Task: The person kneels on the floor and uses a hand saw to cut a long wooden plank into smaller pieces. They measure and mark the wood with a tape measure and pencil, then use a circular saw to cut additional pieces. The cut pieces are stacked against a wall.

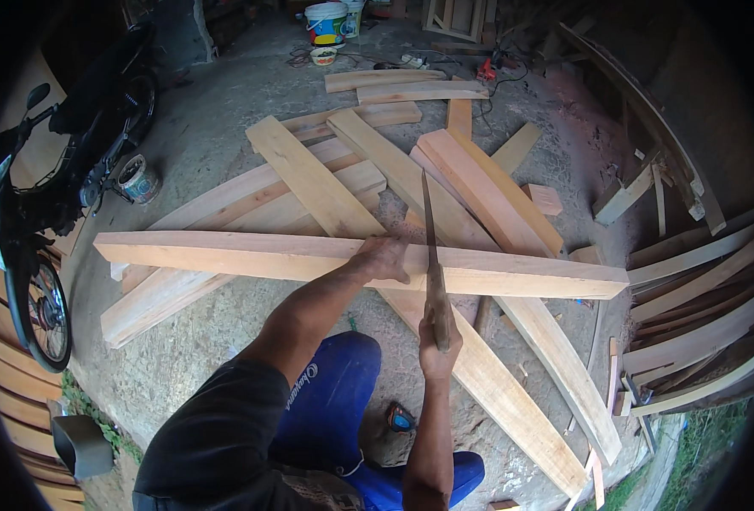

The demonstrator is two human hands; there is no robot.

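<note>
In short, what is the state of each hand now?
Left hand: holding the long beam from above.
Right hand: closed, holding the saw by its handle.

At six o'clock, the right forearm (430, 434) is cut off by the lower edge. The right hand (438, 341) partly hides the handle of the saw (432, 251), whose teeth are too small to make out. A long beam (300, 257) covers stretches of planks (309, 180) beneath. Near three, stacked boards (700, 339) vanish into the dark rim; at twelve, the top edge crops a wooden frame (450, 15).
</note>
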